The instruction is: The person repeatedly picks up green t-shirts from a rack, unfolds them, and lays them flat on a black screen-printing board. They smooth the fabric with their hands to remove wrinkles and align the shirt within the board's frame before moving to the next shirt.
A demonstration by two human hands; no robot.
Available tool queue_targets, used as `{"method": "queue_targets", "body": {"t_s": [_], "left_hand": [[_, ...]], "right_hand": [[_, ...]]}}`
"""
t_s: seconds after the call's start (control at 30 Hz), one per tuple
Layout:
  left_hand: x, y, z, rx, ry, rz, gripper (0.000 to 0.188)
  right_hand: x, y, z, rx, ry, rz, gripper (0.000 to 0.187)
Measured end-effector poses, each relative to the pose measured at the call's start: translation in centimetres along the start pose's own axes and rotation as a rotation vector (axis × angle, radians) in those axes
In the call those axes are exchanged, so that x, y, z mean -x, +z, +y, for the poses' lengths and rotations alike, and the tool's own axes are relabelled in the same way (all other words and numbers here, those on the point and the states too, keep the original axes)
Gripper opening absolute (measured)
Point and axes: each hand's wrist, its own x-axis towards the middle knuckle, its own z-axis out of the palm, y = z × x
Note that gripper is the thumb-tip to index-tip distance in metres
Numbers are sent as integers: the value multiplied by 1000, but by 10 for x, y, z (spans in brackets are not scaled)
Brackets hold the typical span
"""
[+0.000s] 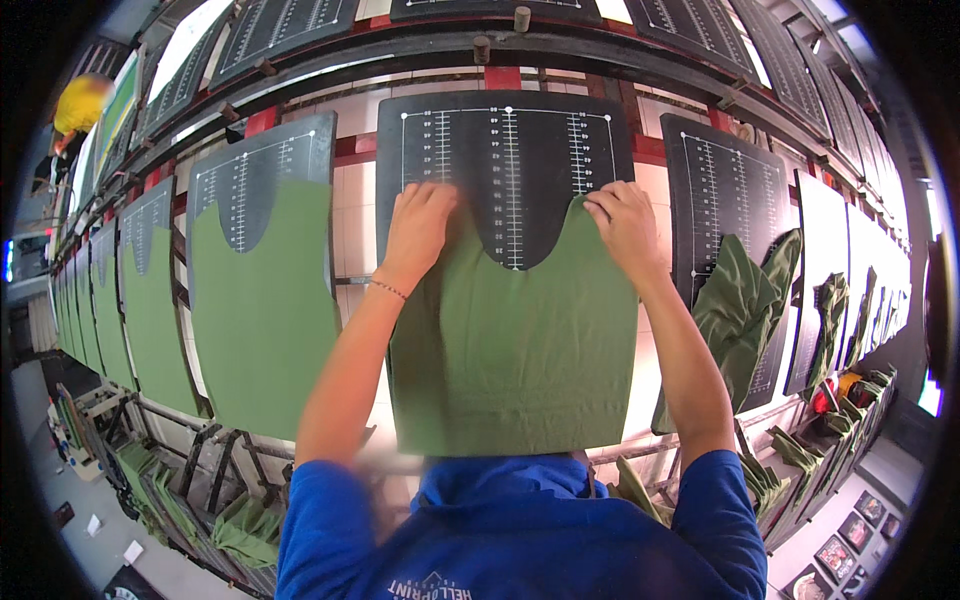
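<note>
A green fabric panel [530,350] with a deep U-shaped cut-out lies over the black board [550,150], which carries white ruler scales. At the panel's upper left point, my left hand [422,222] has its fingers curled onto the cloth; the cloth beside it is slightly blurred. My right hand [626,225] pinches the upper right point between thumb and fingers. Both hands are roughly level, one on each side of the cut-out. Faint wrinkles cross the panel, and its lower edge hangs near my blue shirt.
To the left, another board bears a smooth green panel [262,320]. On the right-hand board [725,160] lies a crumpled green cloth [740,310]. A dark rail [440,50] with short pegs runs along the far side. Green pieces [250,530] hang below; a person in yellow [82,105] stands far left.
</note>
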Motion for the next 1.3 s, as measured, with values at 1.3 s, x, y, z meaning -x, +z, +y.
{"method": "queue_targets", "body": {"t_s": [1.3], "left_hand": [[-58,-11,-52,-42,61,-181,20]], "right_hand": [[-58,9,47,-143,4,-19,17]]}}
